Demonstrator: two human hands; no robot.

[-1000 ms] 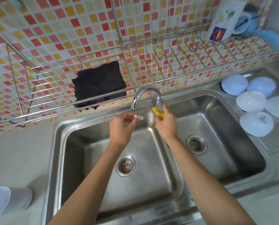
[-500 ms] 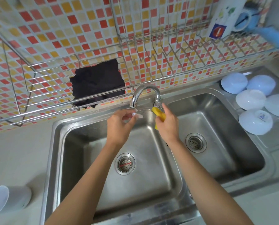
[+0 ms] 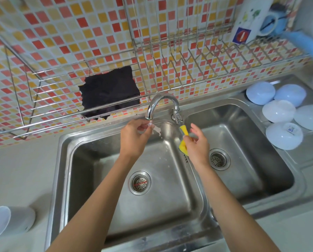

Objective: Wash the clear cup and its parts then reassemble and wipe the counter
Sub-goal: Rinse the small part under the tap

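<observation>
Under the running faucet (image 3: 162,104), a left hand (image 3: 134,137) pinches a small clear cup part (image 3: 153,127), light, wet and likely slippery, best held at its edges, while the right hand (image 3: 197,144) clamps a soft yellow sponge (image 3: 183,140); the cup (image 3: 10,222) lies on the desk (image 3: 21,175).

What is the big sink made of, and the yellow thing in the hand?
The sink looks like brushed stainless steel: grey, shiny, with blurry reflections. The yellow thing in the right hand seems a soft foam sponge: matte and bent in the grip, though partly hidden.
</observation>
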